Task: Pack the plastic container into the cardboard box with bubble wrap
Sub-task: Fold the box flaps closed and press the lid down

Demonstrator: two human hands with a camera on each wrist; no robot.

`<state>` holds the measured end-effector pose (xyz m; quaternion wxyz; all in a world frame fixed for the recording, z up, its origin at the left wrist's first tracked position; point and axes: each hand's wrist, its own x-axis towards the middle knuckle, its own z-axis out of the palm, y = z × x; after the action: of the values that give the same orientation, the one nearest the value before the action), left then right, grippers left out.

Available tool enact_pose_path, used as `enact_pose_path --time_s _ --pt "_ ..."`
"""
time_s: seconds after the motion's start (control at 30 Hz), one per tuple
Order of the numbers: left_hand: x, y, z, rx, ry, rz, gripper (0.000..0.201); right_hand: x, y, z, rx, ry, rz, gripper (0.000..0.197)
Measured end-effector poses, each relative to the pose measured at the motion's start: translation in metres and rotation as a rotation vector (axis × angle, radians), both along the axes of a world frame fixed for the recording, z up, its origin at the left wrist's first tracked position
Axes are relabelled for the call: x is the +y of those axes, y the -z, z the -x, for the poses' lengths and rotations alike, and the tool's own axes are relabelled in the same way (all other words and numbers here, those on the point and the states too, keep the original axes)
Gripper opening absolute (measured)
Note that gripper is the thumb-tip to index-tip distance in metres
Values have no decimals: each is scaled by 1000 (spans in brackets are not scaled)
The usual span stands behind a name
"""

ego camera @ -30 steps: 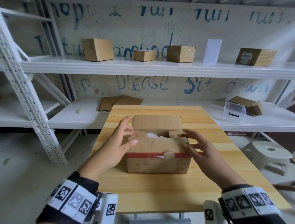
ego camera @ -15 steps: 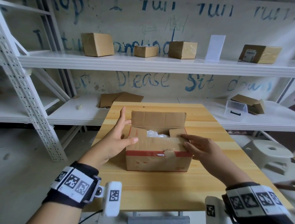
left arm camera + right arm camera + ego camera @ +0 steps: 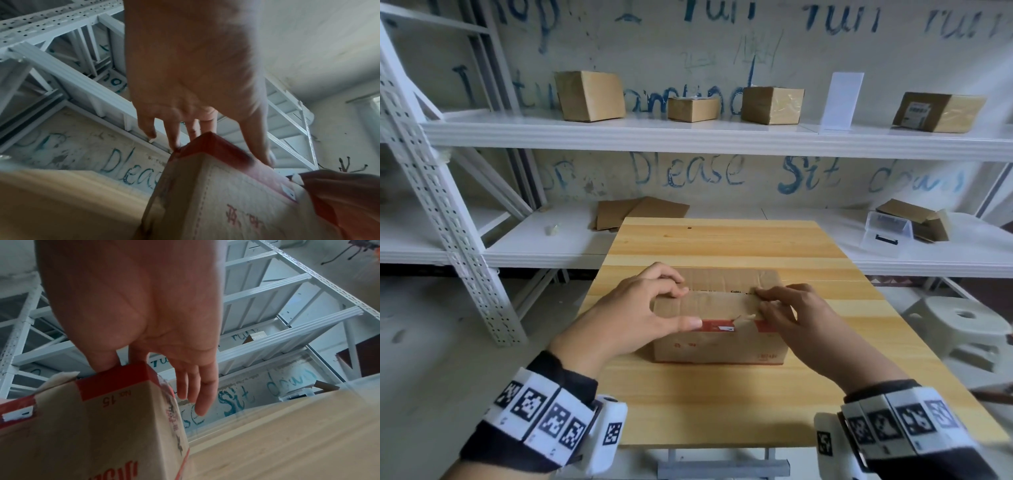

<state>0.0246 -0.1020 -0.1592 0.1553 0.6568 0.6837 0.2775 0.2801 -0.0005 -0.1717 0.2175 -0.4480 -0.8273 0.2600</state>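
The cardboard box (image 3: 717,342) with a red strip sits on the wooden table (image 3: 722,246), its top flaps folded flat. The plastic container and bubble wrap are hidden inside it. My left hand (image 3: 681,305) lies over the box's left end, fingertips on the seam between the flaps and thumb along the front top edge. My right hand (image 3: 767,303) rests on the right end, fingertips on the seam. In the left wrist view my left hand (image 3: 205,128) touches the corner of the box (image 3: 226,194). The right wrist view shows my right hand (image 3: 152,360) over the box (image 3: 92,426).
White metal shelving stands behind the table. Several closed boxes sit on the upper shelf (image 3: 688,133). The lower shelf holds flat cardboard (image 3: 640,212) and, at right, a clear plastic tub (image 3: 887,233) beside an open box. A white stool (image 3: 959,318) stands right of the table.
The far flap was standing up with white wrap showing inside; now the flaps are folded shut. Both hands moved from the box's sides onto its top.
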Motion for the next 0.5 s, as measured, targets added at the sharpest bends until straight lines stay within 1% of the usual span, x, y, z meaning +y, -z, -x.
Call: enact_pose_path --time_s 0.07,0.13,0.2,0.3,0.37,0.43,0.5 --pt "-2 -2 -4 95 -12 4 66 0 1 1 -25 12 13 37" --pt "-2 -2 -9 166 -31 6 70 -1 1 2 -36 11 21 37" --pt "-2 -3 -13 200 -51 16 72 -3 0 3 -95 15 2 38" --pt "0 -3 -15 213 -69 39 74 -7 -4 6 -173 39 -95 41" --pt "1 -2 -14 204 -77 50 72 -9 -4 8 -182 51 -150 40" --pt "0 -3 -13 181 -76 57 67 -10 -4 9 -175 58 -153 39" --pt "-1 -3 -14 161 -69 72 66 -8 0 9 -158 64 -125 41"
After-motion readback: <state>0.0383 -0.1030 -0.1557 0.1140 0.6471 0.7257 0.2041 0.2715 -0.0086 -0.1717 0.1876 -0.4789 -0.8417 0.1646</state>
